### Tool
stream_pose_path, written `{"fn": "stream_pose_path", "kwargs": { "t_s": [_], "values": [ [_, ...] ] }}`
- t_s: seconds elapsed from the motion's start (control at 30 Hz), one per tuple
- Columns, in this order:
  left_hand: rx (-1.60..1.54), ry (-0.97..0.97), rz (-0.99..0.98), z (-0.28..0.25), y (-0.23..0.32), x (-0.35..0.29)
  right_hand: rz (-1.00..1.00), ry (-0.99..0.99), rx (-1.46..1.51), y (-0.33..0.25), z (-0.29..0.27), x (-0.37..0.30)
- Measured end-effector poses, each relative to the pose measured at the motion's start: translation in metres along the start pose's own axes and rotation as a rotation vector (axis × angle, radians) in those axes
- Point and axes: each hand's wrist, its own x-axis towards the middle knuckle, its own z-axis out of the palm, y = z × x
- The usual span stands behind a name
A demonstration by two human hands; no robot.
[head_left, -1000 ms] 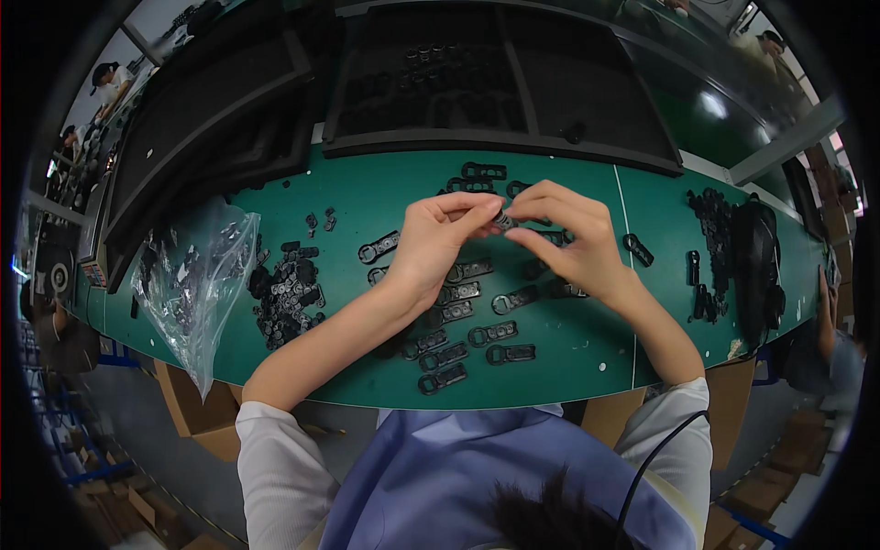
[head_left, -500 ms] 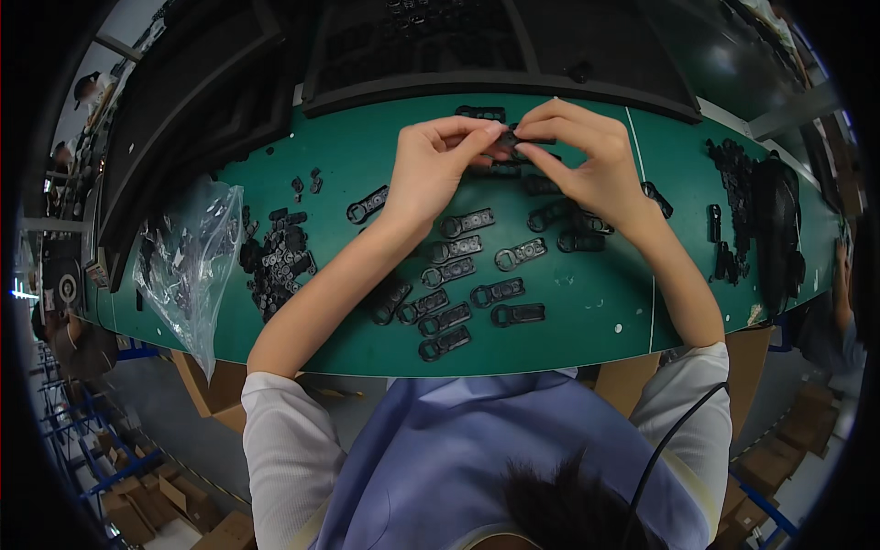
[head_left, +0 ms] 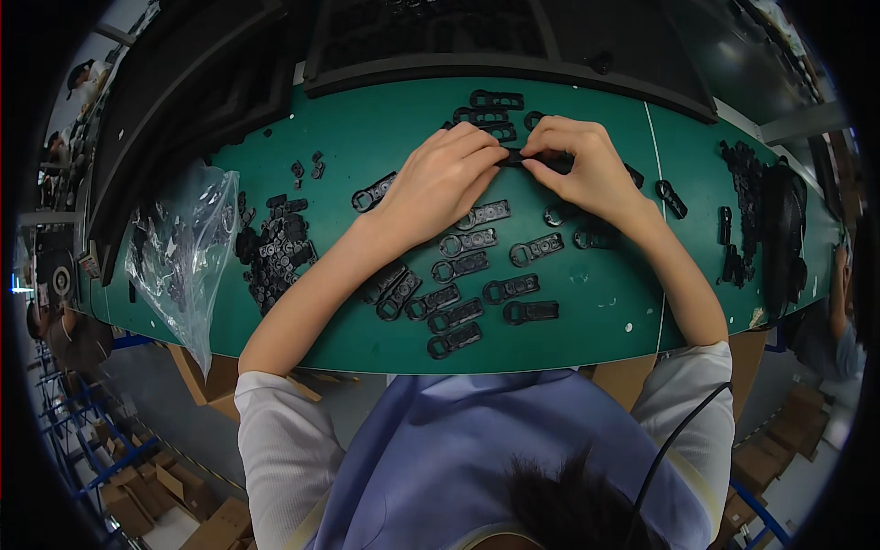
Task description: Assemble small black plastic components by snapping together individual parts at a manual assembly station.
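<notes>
Between my two hands is a small black plastic part (head_left: 515, 157), mostly covered by fingers. My left hand (head_left: 447, 176) pinches its left end, palm turned down. From the other side, the thumb and fingertips of my right hand (head_left: 583, 167) close on it. Around and below the hands, several black plastic pieces, each with a ring at one end, lie on the green table; one such ringed piece (head_left: 530, 313) is nearest the front edge. Another ringed piece (head_left: 496, 99) lies beyond my hands.
A heap of small black parts (head_left: 278, 252) is left of my forearm, beside a clear plastic bag (head_left: 188, 266). Black trays (head_left: 431, 78) stand along the back. At the right are more black parts (head_left: 738, 183) and a dark bag-like bundle (head_left: 782, 234).
My left hand has turned palm down, its back now facing up. Both hands have come slightly lower, still together at the small black part.
</notes>
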Motion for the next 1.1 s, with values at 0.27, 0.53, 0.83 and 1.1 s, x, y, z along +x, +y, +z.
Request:
{"fn": "stream_pose_path", "kwargs": {
  "t_s": [0.27, 0.53, 0.83, 1.1],
  "values": [
    [-0.216, 0.068, -0.185, -0.008, 0.009, 0.011, 0.037, 0.279, 0.237, -0.012, 0.0, 0.0],
    [-1.0, 0.018, -0.727, -0.018, 0.009, 0.02, -0.058, 0.323, 0.183, -0.039, 0.013, -0.005],
    [-0.735, 0.015, -0.536, -0.024, 0.003, 0.026, -0.215, 0.169, 0.113, -0.022, -0.011, 0.006],
    [-0.023, -0.047, -0.002, -0.008, -0.006, 0.009, 0.072, 0.12, 0.071, -0.003, 0.001, -0.001]
  ]
}}
